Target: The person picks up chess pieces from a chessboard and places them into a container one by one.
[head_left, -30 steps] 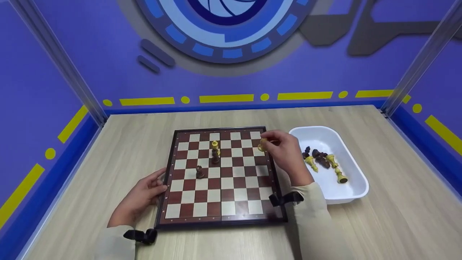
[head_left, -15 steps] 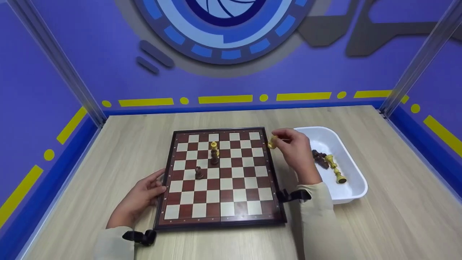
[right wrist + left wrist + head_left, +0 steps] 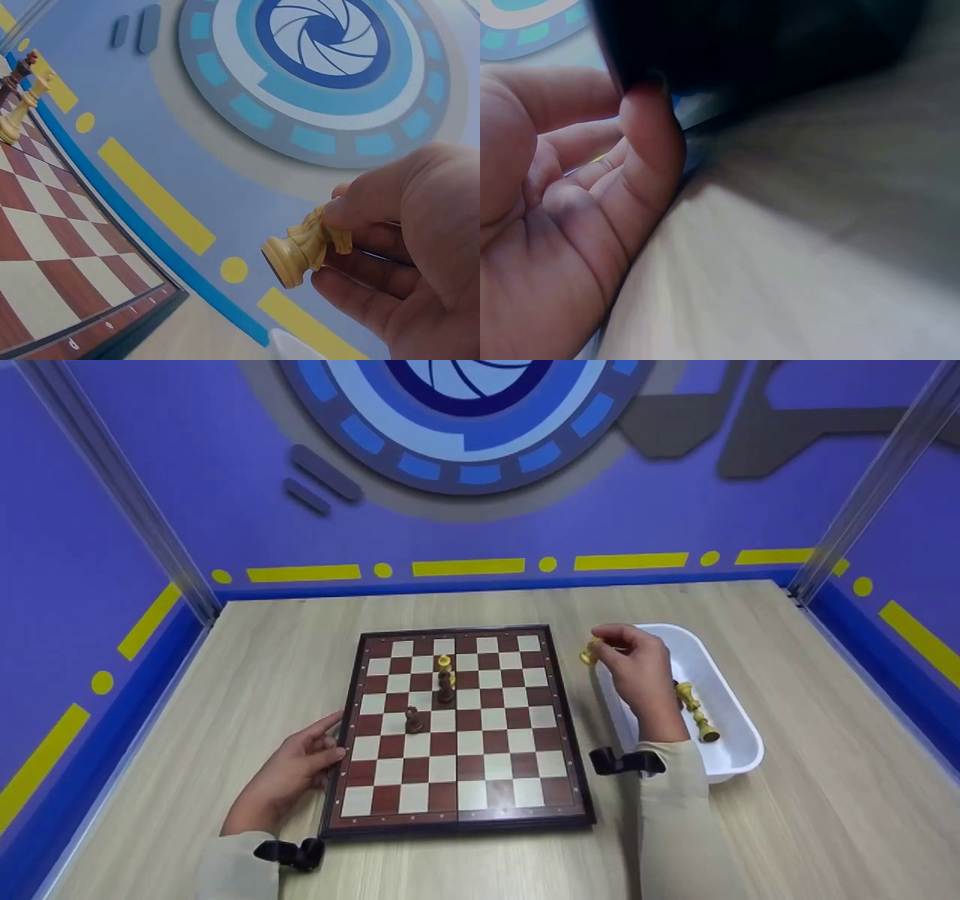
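Note:
My right hand (image 3: 637, 675) pinches a light-coloured chess knight (image 3: 296, 247), above the gap between the board and the tub. The knight is tilted, its round base pointing away from the fingers. My left hand (image 3: 294, 761) grips the left edge of the brown-and-white chessboard (image 3: 499, 742), thumb at its rim; some fingers are hidden in the head view. Standing on the board are a tall light chess piece (image 3: 445, 661), a dark chess piece (image 3: 446, 691) in front of it, and another dark chess piece (image 3: 413, 720) nearer the front.
A white plastic tub (image 3: 724, 754) stands right of the board, with light chess pieces (image 3: 705, 730) lying in it; my right hand and arm cover part of it. Blue-purple panels (image 3: 480, 536) enclose the wooden table (image 3: 300, 645) at the back and sides.
My right hand has moved right with the knight, from over the board's right edge to beside the tub. The left hand and the pieces on the board look unchanged.

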